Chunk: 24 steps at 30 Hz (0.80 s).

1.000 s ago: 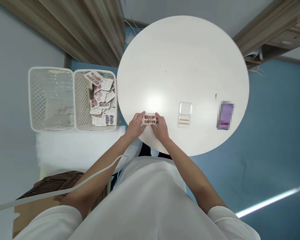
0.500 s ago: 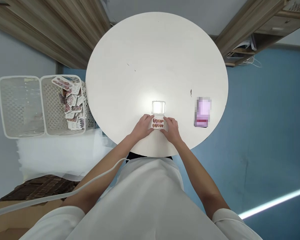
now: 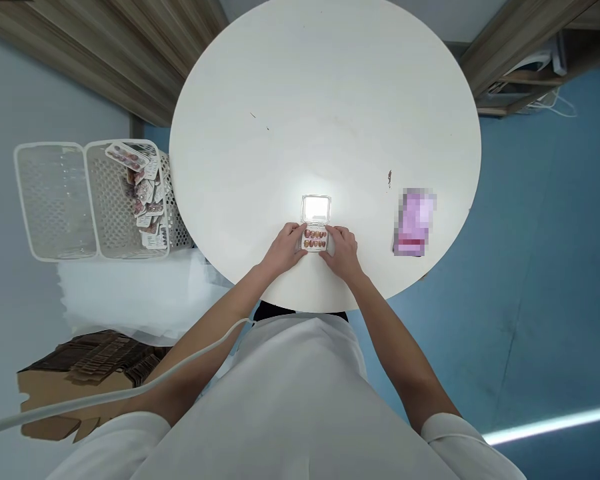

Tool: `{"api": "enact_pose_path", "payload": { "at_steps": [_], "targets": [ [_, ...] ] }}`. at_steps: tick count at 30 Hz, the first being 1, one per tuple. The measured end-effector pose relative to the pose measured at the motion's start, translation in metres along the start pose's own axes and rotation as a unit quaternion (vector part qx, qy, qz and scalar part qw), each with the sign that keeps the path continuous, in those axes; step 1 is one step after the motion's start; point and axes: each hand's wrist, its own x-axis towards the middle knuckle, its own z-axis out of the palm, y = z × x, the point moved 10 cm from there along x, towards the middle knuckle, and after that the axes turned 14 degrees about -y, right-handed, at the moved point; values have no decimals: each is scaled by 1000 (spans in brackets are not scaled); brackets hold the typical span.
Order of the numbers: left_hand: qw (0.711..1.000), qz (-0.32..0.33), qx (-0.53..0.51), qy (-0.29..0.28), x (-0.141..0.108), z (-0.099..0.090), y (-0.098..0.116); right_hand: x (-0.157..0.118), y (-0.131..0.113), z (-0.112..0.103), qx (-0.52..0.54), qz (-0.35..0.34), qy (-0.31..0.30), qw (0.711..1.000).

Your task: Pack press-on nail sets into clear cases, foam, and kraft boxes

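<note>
A small clear case (image 3: 315, 251) lies on the white round table near its front edge, its transparent lid (image 3: 316, 209) folded open away from me. Inside are two rows of reddish-brown, glossy nail-shaped pieces (image 3: 315, 239). My left hand (image 3: 284, 249) grips the case's left side between thumb and fingers. On the right side, my right hand (image 3: 343, 252) holds it the same way, thumb at the near corner and fingers at the far one.
A pixelated pink-purple item (image 3: 415, 222) lies on the table (image 3: 325, 100) at the right. Left of the table, a white basket (image 3: 113, 230) holds many packaged pieces beside another basket (image 3: 57, 200). Flattened cardboard (image 3: 70, 393) and a white cable (image 3: 180, 363) are at lower left.
The camera view has shifted a little, so the table and its surroundings appear moved. Both hands keep their hold on the open case.
</note>
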Motion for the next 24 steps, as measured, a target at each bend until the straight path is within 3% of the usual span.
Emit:
{"api": "enact_pose_path", "payload": {
  "at_steps": [5,8,12,18,24],
  "targets": [
    [1000,6,-26,11,-5,1,0,-5,-3,2,-11,0,5,1000],
    [994,-26,-95,41,-11,4,-8,-9,-6,1,-1,4,18,1000],
    [967,-85,-228,73,-17,16,-26,-10,-5,2,106,20,25,994],
    [919,-110,-367,90,-24,29,-49,-15,5,16,321,109,20,940],
    [844,-59,-527,77,-53,24,-46,-37,-19,23,452,89,43,887]
  ]
}}
